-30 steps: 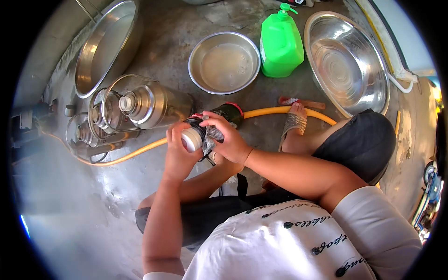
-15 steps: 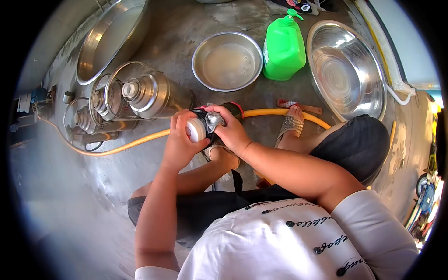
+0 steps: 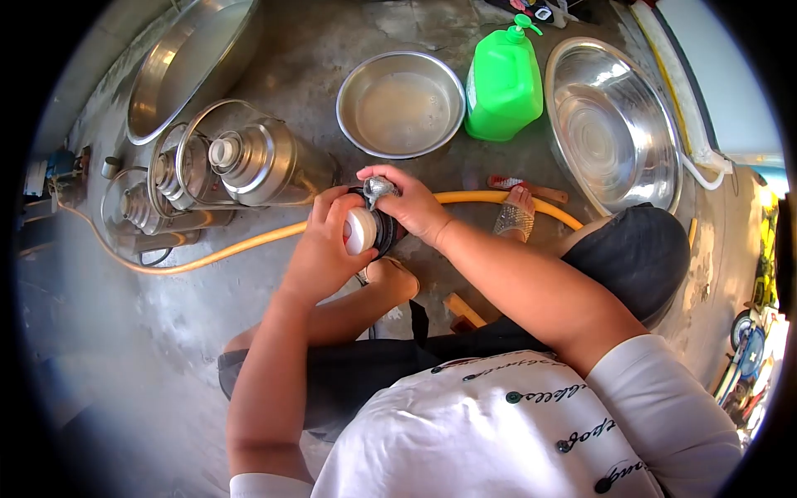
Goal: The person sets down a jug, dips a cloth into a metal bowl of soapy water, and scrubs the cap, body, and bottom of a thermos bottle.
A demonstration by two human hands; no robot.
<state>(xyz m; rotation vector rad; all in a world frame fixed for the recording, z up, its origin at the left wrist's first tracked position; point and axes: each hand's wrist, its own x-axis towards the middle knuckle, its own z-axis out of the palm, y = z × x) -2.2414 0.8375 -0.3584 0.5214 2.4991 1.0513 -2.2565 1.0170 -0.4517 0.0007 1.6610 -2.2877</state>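
Note:
My left hand [image 3: 320,253] is closed around the white cap [image 3: 360,231] of a black, ringed round vessel [image 3: 387,235] between my feet. The rest of the vessel is mostly hidden by my hands and arms. My right hand [image 3: 415,207] is closed on a crumpled silvery scrubbing pad [image 3: 380,189], pressed against the vessel's black rim beside the cap. Just left of my hands stands a steel thermos flask [image 3: 264,166] with a white stopper and a loop handle, and more steel flasks [image 3: 158,207] are behind it.
A steel basin [image 3: 401,149] of cloudy water stands ahead, beside a green pump jug [image 3: 503,87]. Large steel basins lean at far left [image 3: 137,124] and right [image 3: 668,158]. An orange hose [image 3: 249,242] crosses the floor. A red-and-wood brush [image 3: 544,192] lies by my right foot.
The vessel has turned and tipped, so its black ringed side shows more and its pink-edged part no longer shows. Both hands stay on it. The view has shifted slightly.

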